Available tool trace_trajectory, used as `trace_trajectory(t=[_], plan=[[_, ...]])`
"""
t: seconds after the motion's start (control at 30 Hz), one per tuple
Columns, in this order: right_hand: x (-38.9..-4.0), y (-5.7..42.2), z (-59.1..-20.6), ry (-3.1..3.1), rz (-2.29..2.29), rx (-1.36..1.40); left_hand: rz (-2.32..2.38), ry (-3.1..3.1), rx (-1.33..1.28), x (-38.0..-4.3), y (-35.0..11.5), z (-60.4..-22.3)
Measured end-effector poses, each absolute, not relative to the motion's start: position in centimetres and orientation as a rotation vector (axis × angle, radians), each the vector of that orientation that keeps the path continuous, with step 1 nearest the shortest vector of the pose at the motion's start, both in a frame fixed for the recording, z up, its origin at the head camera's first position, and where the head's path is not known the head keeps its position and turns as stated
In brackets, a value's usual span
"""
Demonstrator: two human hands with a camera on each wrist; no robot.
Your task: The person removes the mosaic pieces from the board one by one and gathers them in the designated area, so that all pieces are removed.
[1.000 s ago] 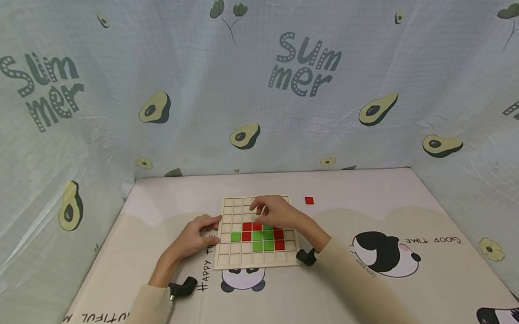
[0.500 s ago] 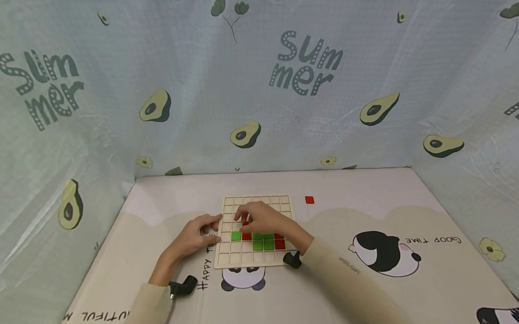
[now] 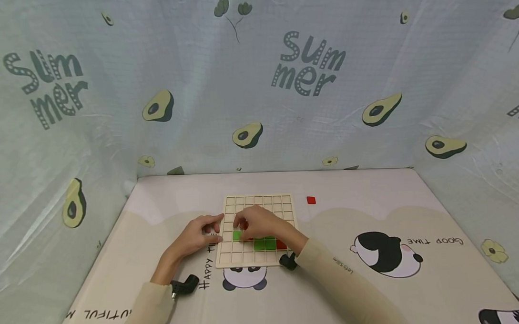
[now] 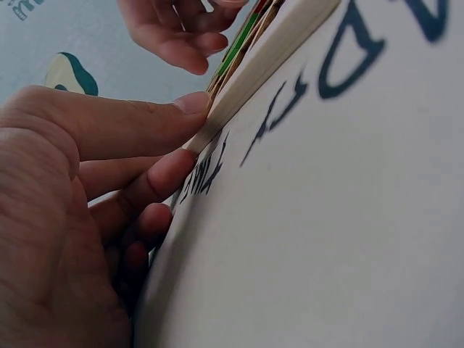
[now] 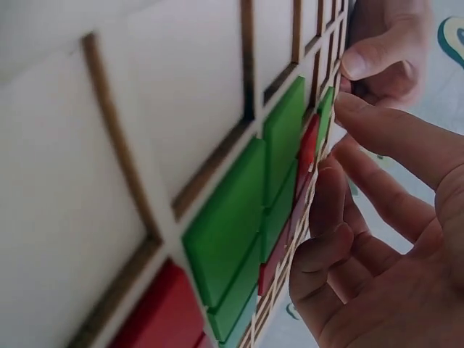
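A pale wooden grid board (image 3: 230,259) lies on the table, with red and green square tiles in some cells. My left hand (image 3: 196,234) is at its left edge; in the left wrist view the thumb (image 4: 190,104) and index finger touch the rim. Over the board's middle, my right hand (image 3: 261,223) has its thumb tip right at a single green tile (image 3: 236,235). Its fingers are bent, with no tile visible between them and the thumb. Green tiles (image 3: 264,245) and a red tile (image 3: 281,244) show below that hand, which hides the others.
One loose red tile (image 3: 311,200) lies on the table beyond the board's far right corner. The printed tablecloth (image 3: 333,302) shows panda drawings and lettering. A pale sheet with avocado prints (image 3: 247,135) stands around the table's back and sides.
My right hand has moved left and slightly nearer across the board, coming down by the single green tile. The left hand has stayed at the board's left edge.
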State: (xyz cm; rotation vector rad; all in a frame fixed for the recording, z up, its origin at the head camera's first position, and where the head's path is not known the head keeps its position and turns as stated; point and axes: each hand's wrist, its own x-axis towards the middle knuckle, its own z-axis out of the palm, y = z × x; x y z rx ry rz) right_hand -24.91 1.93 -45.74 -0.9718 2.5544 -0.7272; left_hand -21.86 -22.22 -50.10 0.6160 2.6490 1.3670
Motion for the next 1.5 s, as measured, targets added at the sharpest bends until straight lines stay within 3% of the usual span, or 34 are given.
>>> trace_trajectory(t=[1.5], plan=[[-24.77, 1.81, -46.24, 2.619, -0.657, -0.99, 1.384, 2.643, 0.64, -22.15, -22.29, -50.45]])
